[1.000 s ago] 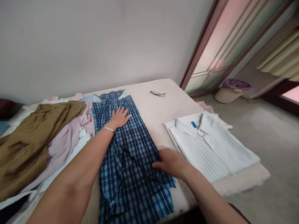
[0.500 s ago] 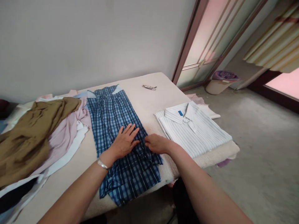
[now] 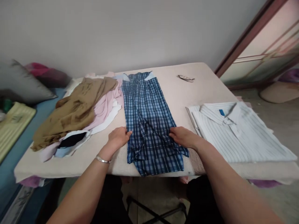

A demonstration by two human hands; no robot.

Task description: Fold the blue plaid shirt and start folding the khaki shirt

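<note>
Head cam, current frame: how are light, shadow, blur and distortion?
Head view: muted, soft light on the grey wall; head view: dark shadow under the table; head view: checks on the plaid garment readable; head view: bin looks stretched near the edge.

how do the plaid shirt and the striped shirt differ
The plaid shirt is blue-checked; the striped shirt is white with thin lines. The plaid shirt lies long and wrinkled, the striped shirt broader and flatter. The left hand and right hand grip the plaid shirt; neither touches the striped shirt. Both lie on pale cloth.
</note>
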